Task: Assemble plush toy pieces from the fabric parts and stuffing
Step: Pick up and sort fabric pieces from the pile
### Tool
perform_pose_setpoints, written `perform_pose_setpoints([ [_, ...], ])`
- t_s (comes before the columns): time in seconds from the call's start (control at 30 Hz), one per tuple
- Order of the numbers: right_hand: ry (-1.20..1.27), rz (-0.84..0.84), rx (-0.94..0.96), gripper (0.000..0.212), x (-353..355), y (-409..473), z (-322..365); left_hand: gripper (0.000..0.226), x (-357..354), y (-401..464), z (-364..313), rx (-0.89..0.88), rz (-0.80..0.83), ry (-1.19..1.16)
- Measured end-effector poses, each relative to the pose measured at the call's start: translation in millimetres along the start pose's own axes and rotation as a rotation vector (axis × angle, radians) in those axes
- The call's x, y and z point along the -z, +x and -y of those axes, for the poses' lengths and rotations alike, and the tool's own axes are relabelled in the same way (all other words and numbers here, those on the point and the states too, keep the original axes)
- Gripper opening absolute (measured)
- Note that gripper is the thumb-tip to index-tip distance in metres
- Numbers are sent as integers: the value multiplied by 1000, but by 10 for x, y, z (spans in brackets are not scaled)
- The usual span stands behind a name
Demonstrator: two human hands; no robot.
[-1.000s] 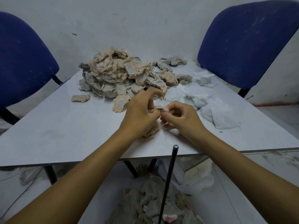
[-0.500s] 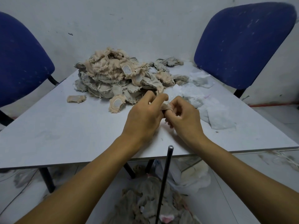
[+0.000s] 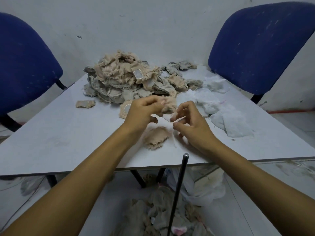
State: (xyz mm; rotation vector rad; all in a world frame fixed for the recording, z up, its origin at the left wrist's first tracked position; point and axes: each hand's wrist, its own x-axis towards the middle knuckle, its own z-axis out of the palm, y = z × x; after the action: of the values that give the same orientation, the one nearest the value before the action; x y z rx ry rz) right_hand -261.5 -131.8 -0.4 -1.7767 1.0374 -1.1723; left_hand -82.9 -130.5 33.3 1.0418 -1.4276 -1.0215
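My left hand (image 3: 144, 111) is raised over the table and pinches a small beige plush piece (image 3: 168, 106) at its fingertips; the piece is blurred. My right hand (image 3: 192, 123) hovers just right of it with fingers loosely curled, holding nothing that I can make out. Below both hands a flat beige fabric piece (image 3: 156, 137) lies on the table. A big heap of beige and grey fabric parts (image 3: 126, 79) fills the far middle of the table. White stuffing (image 3: 221, 109) is spread to the right.
The grey table (image 3: 51, 133) holds a stray beige piece (image 3: 85, 104) at the left. Two blue chairs (image 3: 262, 46) flank the far corners. A black metal rod (image 3: 179, 189) stands at the near edge, above a floor pile of fabric pieces (image 3: 153, 212) and a white bag (image 3: 204, 188).
My hands have parted. The left hand has lifted the plush piece up and away, the right has let go, and a flat beige piece now shows on the table below.
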Motion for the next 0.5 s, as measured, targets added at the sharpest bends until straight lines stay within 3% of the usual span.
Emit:
perform_pose_setpoints([
  [0.07, -149, 62, 22, 29, -26, -7, -4, 29, 78, 6, -50, 51, 133, -53],
  [0.2, -491, 223, 93, 37, -116, -7, -3, 14, 125, -12, 25, 3, 36, 428],
  [0.27, -448, 183, 61, 31, -113, 15, -3, 3, 163, -32, 67, 56, 62, 595],
  [0.4, -400, 124, 43, 15, -101, 23, -45, 31, 240, -65, 104, 75, 302, 861],
  [0.5, -442, 115, 75, 13, -102, 27, -45, 30, 254, -66, 116, 37, 242, 863],
])
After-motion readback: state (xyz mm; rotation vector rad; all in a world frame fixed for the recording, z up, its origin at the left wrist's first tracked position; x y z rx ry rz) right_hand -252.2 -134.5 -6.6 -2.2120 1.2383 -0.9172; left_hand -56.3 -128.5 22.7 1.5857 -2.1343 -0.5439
